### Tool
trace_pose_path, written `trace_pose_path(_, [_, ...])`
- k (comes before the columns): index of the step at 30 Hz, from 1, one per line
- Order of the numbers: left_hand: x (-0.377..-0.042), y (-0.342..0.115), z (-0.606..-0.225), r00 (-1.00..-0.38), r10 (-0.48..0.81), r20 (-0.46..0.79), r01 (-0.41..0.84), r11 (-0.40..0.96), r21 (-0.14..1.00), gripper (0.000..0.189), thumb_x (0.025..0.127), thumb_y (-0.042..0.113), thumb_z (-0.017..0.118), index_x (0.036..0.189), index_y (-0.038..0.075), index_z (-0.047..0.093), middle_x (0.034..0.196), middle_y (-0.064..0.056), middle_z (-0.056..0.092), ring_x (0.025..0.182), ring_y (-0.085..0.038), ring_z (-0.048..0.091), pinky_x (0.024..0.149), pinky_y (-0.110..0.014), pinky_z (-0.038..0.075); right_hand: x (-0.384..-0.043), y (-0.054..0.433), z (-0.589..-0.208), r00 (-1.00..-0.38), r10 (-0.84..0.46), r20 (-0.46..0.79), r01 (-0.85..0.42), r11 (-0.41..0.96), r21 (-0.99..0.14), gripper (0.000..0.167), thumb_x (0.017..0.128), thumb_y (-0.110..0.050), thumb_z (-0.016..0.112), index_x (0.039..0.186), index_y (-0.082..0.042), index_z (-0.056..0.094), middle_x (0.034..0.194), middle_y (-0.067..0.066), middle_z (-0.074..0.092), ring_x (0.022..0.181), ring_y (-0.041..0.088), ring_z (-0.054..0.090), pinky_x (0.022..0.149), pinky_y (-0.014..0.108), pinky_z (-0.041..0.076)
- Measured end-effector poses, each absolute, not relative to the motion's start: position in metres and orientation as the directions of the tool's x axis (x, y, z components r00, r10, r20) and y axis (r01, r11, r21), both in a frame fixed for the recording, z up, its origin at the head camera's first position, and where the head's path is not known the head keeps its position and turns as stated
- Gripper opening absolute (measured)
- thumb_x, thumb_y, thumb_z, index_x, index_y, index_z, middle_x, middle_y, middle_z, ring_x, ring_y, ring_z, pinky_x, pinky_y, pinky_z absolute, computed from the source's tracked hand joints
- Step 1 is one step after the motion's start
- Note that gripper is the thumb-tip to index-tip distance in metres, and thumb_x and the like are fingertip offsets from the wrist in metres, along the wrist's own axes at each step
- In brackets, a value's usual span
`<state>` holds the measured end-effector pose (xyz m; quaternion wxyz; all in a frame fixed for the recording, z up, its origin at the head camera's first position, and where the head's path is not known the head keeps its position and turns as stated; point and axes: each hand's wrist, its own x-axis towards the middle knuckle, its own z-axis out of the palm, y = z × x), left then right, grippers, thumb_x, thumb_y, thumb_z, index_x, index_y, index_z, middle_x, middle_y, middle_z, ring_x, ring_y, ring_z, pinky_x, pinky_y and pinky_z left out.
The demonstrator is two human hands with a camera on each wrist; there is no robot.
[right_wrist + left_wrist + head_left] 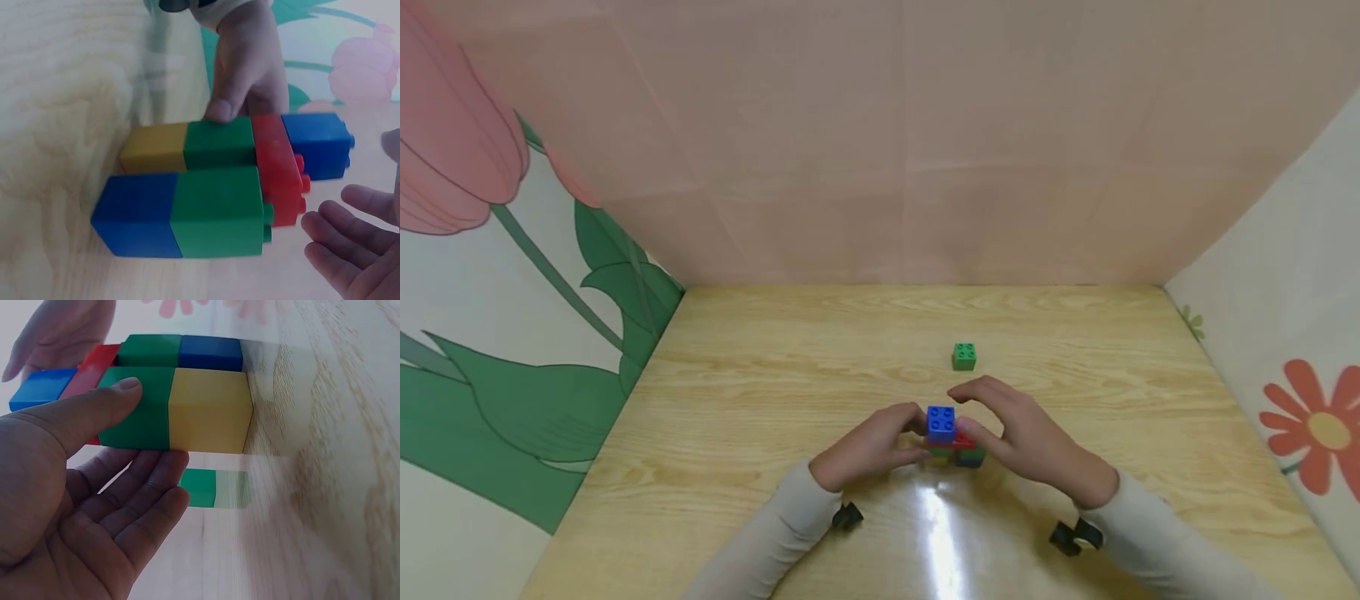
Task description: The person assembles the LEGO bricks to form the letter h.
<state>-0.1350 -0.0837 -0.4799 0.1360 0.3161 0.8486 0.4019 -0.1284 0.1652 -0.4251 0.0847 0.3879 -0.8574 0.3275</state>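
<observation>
Toy building bricks form a two-column stack on the table. One column has a yellow brick point(209, 409) below a green brick point(219, 142); beside it, a dark blue brick point(137, 215) lies under another green brick point(219, 215). A red brick point(278, 169) sits on top, with a bright blue brick point(941, 425) above it. My left hand point(876, 446) holds the yellow-and-green column, thumb on the green brick, fingers on the opposite side. My right hand point(1037, 437) hovers beside the top; in the right wrist view its fingers point(340, 250) are spread and apart from the bricks.
A loose green brick point(964, 357) stands on the wooden table point(775, 358) beyond the stack. A pinkish wall point(902, 167) rises behind the table, and flower-printed panels point(1315, 417) border both sides.
</observation>
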Motion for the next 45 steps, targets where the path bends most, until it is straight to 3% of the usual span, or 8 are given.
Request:
trace_pose_path(11, [-0.135, -0.083, -0.479, -0.762, 0.647, 0.006, 0.413, 0.480, 0.774, 0.027, 0.089, 0.026, 0.073, 0.111, 0.018, 0.058, 0.107, 0.011, 0.063, 0.107, -0.005, 0.059, 0.094, -0.022, 0.048, -0.158, 0.182, -0.434, -0.761, -0.512, 0.399, -0.646, 0.542, -0.537, 0.030, 0.096, -0.021, 0.064, 0.125, -0.015, 0.059, 0.119, 0.001, 0.063, 0.109, 0.017, 0.060, 0.089, 0.044, 0.053])
trace_pose_path(20, [-0.135, -0.083, -0.480, -0.764, 0.646, 0.003, 0.407, 0.477, 0.779, 0.027, 0.089, 0.025, 0.073, 0.111, 0.017, 0.058, 0.107, 0.010, 0.064, 0.107, -0.004, 0.059, 0.094, -0.025, 0.050, -0.191, 0.185, -0.456, -0.837, -0.427, 0.343, -0.547, 0.632, -0.549, 0.061, 0.086, -0.040, 0.074, 0.136, -0.012, 0.053, 0.121, 0.006, 0.061, 0.112, 0.025, 0.057, 0.093, 0.050, 0.049])
trace_pose_path(31, [-0.134, -0.082, -0.479, -0.763, 0.647, -0.001, 0.408, 0.482, 0.775, 0.027, 0.089, 0.026, 0.073, 0.110, 0.018, 0.058, 0.106, 0.011, 0.063, 0.108, -0.007, 0.060, 0.093, -0.026, 0.050, -0.217, 0.189, -0.481, -0.892, -0.372, 0.258, -0.451, 0.696, -0.559, 0.077, 0.084, -0.043, 0.075, 0.144, -0.007, 0.044, 0.135, 0.016, 0.048, 0.124, 0.036, 0.047, 0.099, 0.057, 0.043])
trace_pose_path(40, [-0.135, -0.082, -0.479, -0.768, 0.641, -0.006, 0.400, 0.486, 0.777, 0.027, 0.089, 0.028, 0.073, 0.110, 0.019, 0.058, 0.107, 0.012, 0.063, 0.108, -0.006, 0.059, 0.094, -0.025, 0.049, -0.234, 0.195, -0.503, -0.918, -0.365, 0.155, -0.387, 0.738, -0.553, 0.071, 0.089, -0.028, 0.073, 0.146, -0.002, 0.039, 0.142, 0.022, 0.045, 0.130, 0.041, 0.042, 0.106, 0.058, 0.035])
trace_pose_path(45, [-0.135, -0.082, -0.480, -0.768, 0.640, -0.008, 0.399, 0.488, 0.776, 0.028, 0.089, 0.030, 0.073, 0.110, 0.019, 0.058, 0.107, 0.012, 0.063, 0.108, -0.005, 0.059, 0.094, -0.023, 0.049, -0.237, 0.196, -0.511, -0.910, -0.373, 0.182, -0.408, 0.720, -0.561, 0.063, 0.091, -0.022, 0.070, 0.143, 0.001, 0.042, 0.137, 0.024, 0.049, 0.127, 0.042, 0.045, 0.105, 0.059, 0.036])
